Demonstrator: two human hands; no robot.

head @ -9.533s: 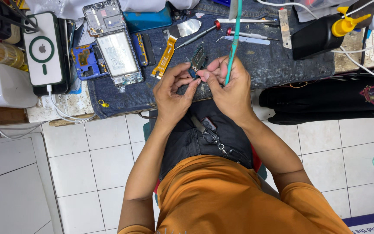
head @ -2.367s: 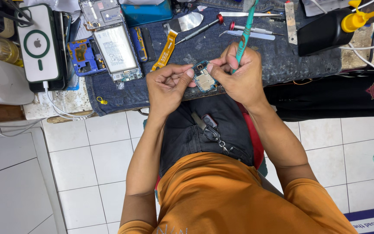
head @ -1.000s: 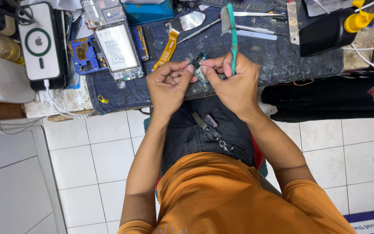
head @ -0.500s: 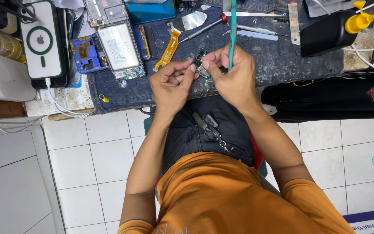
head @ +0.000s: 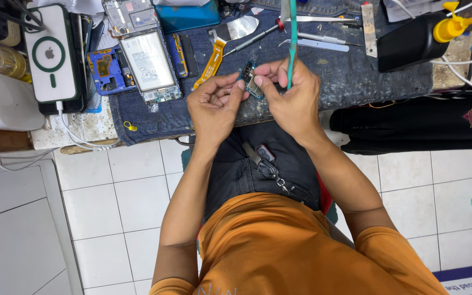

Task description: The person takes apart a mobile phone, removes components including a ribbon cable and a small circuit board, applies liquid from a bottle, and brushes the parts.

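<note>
Frame centre-top: left hand [head: 214, 106] and right hand [head: 290, 95] both pinch small circuit board [head: 248, 83]; right also grips teal brush [head: 292, 38] above denim-covered surface [head: 350, 76].

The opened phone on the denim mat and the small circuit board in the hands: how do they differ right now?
The opened phone lies flat on the denim mat, untouched; the small circuit board is pinched above the mat's edge between the left hand and right hand. The phone is far larger, with a pale battery showing; the board is a tiny greenish piece. Both show bare electronics.
</note>
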